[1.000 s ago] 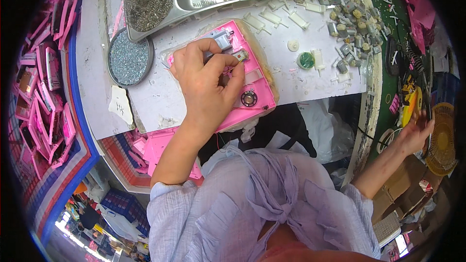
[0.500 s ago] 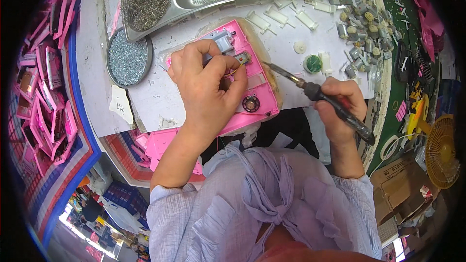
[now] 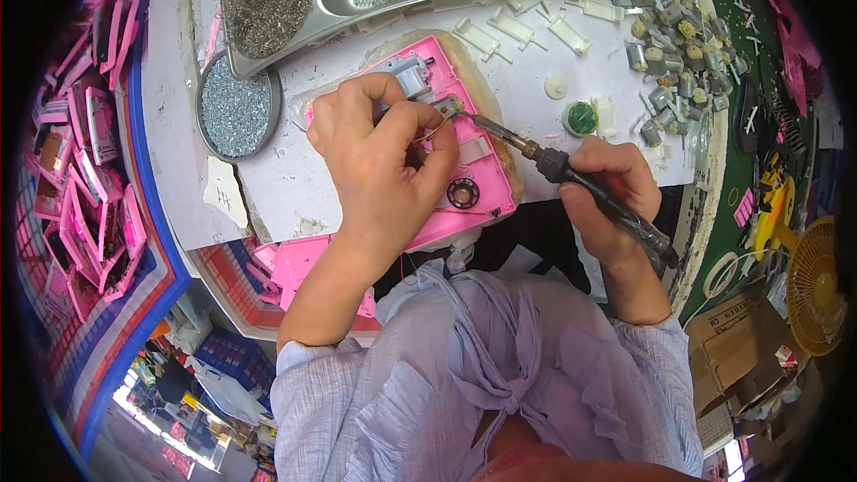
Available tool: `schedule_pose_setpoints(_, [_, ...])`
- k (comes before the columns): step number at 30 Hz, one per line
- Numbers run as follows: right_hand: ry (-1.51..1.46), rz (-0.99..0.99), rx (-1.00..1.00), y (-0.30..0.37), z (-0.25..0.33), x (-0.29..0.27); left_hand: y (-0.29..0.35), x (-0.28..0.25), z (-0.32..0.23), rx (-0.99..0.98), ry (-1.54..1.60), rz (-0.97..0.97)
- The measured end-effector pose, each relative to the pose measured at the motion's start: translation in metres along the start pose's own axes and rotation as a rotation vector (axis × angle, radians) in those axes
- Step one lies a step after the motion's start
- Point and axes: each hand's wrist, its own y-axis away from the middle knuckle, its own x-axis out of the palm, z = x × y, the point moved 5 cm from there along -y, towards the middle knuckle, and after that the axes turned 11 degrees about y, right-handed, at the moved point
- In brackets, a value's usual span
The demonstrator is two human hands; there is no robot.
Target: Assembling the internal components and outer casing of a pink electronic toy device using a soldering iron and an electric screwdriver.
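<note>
Over the front edge of the worktop (image 3: 295,196), the right hand (image 3: 618,187) grips a soldering iron (image 3: 555,166); keep its tip steady and clear of the left hand (image 3: 375,156), pinched narrow over the pink case (image 3: 464,131) at that edge. What it pinches is hidden (tip contact with the small metal part (image 3: 448,107) is unclear).
</note>
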Motion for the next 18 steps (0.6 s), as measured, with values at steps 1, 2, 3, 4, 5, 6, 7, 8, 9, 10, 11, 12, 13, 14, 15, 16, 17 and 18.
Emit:
schedule_pose_setpoints(1, [-0.001, 0.006, -0.002, 0.0003, -0.0005, -0.0001, 0.0000, -0.0001, -0.0002, -0.001, -0.005, 0.002])
schedule_pose_setpoints(2, [-0.003, 0.001, 0.004, 0.0005, -0.0009, 0.0002, -0.0001, -0.0004, -0.0005, -0.002, -0.009, 0.004])
schedule_pose_setpoints(3, [-0.003, -0.003, 0.011, 0.0006, -0.0014, 0.0011, 0.0000, -0.0005, -0.0003, -0.003, -0.014, 0.006])
schedule_pose_setpoints(4, [-0.004, -0.007, 0.017, 0.0006, -0.0017, 0.0015, 0.0000, -0.0006, -0.0002, -0.002, -0.014, 0.008])
schedule_pose_setpoints(5, [-0.001, -0.007, 0.017, 0.0005, -0.0017, 0.0017, -0.0001, -0.0007, -0.0001, 0.000, -0.015, 0.011])
schedule_pose_setpoints(6, [0.000, -0.006, 0.017, 0.0003, -0.0016, 0.0017, -0.0002, -0.0009, -0.0004, 0.000, -0.016, 0.014])
schedule_pose_setpoints(7, [0.002, -0.005, 0.017, 0.0001, -0.0014, 0.0016, -0.0002, -0.0012, -0.0007, -0.002, -0.020, 0.015])
schedule_pose_setpoints(8, [0.013, 0.009, 0.007, -0.0001, -0.0007, 0.0017, -0.0002, -0.0013, -0.0012, -0.004, -0.023, 0.017])
schedule_pose_setpoints(9, [0.026, 0.022, -0.003, -0.0002, -0.0003, 0.0013, -0.0003, -0.0009, -0.0014, -0.006, -0.026, 0.018])
schedule_pose_setpoints(10, [0.038, 0.035, -0.013, -0.0003, 0.0000, 0.0014, -0.0004, -0.0008, -0.0015, -0.005, -0.029, 0.017])
schedule_pose_setpoints(11, [0.047, 0.027, -0.021, -0.0007, 0.0002, 0.0015, -0.0003, -0.0008, -0.0017, -0.005, -0.033, 0.015])
schedule_pose_setpoints(12, [0.057, 0.018, -0.029, -0.0013, 0.0009, 0.0019, -0.0009, -0.0007, -0.0020, -0.004, -0.035, 0.015])
schedule_pose_setpoints(13, [0.067, 0.008, -0.036, -0.0017, 0.0016, 0.0017, -0.0014, -0.0006, -0.0023, -0.006, -0.035, 0.015])
schedule_pose_setpoints(14, [0.065, 0.009, -0.040, -0.0020, 0.0020, 0.0014, -0.0019, -0.0006, -0.0026, -0.009, -0.036, 0.016])
schedule_pose_setpoints(15, [0.060, 0.013, -0.044, -0.0021, 0.0016, 0.0013, -0.0015, -0.0008, -0.0026, -0.013, -0.039, 0.015])
schedule_pose_setpoints(16, [0.055, 0.016, -0.049, -0.0021, 0.0011, 0.0012, -0.0010, -0.0007, -0.0025, -0.014, -0.042, 0.013])
schedule_pose_setpoints(17, [0.059, 0.003, -0.057, -0.0016, 0.0002, 0.0002, -0.0005, -0.0006, -0.0023, -0.015, -0.045, 0.011])
schedule_pose_setpoints(18, [0.065, -0.011, -0.064, -0.0007, -0.0004, -0.0014, -0.0007, -0.0004, -0.0023, -0.016, -0.045, 0.010])
